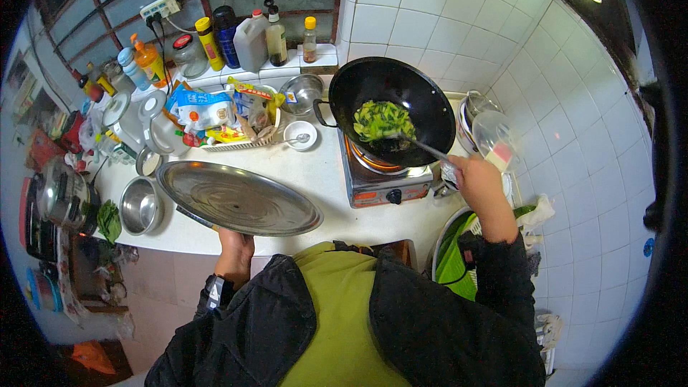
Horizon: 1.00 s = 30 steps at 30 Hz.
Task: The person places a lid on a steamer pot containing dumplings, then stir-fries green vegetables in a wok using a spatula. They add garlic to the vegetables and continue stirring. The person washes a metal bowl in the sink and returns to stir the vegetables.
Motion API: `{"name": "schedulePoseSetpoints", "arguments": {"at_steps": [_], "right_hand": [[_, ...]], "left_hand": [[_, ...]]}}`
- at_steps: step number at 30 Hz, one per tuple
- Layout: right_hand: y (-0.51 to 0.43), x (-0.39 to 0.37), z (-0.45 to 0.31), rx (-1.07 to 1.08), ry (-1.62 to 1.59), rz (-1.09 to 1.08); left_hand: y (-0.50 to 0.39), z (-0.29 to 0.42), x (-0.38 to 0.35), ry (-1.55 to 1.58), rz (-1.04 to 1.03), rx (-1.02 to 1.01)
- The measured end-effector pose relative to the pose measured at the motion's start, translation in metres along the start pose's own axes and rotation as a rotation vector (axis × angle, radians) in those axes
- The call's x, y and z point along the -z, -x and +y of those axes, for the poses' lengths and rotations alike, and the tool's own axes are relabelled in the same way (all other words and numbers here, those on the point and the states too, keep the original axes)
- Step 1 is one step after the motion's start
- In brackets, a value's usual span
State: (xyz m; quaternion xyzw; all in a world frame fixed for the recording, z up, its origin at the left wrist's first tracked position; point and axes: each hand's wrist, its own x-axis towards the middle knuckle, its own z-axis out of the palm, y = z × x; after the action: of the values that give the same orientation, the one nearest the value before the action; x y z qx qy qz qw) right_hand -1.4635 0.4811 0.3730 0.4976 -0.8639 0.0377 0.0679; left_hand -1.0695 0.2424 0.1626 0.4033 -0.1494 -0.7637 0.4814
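Note:
My right hand (478,174) grips the handle of a metal wok spatula (430,149), which slants down into a black wok (438,118). The spatula's blade is partly buried in chopped green leafy vegetables (379,118) at the wok's bottom. Tilted toward me, the wok sits on a gas stove (371,193) whose burner glows orange. On the left, a large round metal lid (236,199) rests on my left hand (236,250), held tilted over the counter's front edge. The lid hides most of those fingers and whatever they grip beneath it.
Left of the stove stand a small white bowl with a spoon (300,137), a basket of seasoning packets (231,145) and a steel bowl (141,207). Bottles (277,43) line the ledge behind. A green basket (457,258) is by my right arm, beside the tiled wall (575,172).

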Motion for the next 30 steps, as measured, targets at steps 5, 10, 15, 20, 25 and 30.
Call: {"name": "schedulePoseSetpoints", "arguments": {"at_steps": [5, 10, 15, 20, 25, 30], "right_hand": [[-0.026, -0.024, 0.019, -0.038, -0.142, 0.142], [-0.036, 0.011, 0.066, -0.284, -0.172, 0.127], [-0.076, 0.016, 0.131, -0.411, -0.192, -0.075], [-0.113, -0.068, 0.141, -0.640, -0.837, -0.422], [-0.105, -0.116, 0.106, -0.386, -1.032, -0.187], [-0.082, -0.053, 0.072, 0.116, -0.541, 0.181]], "left_hand": [[-0.003, 0.005, 0.001, 0.029, 0.001, -0.016], [0.001, 0.008, 0.014, 0.020, -0.029, -0.041], [0.001, 0.009, 0.015, -0.006, 0.013, -0.001], [0.016, 0.015, 0.001, -0.015, 0.034, -0.078], [0.026, 0.027, -0.001, -0.038, 0.063, -0.122], [0.027, 0.026, 0.000, -0.021, 0.052, -0.164]]}}
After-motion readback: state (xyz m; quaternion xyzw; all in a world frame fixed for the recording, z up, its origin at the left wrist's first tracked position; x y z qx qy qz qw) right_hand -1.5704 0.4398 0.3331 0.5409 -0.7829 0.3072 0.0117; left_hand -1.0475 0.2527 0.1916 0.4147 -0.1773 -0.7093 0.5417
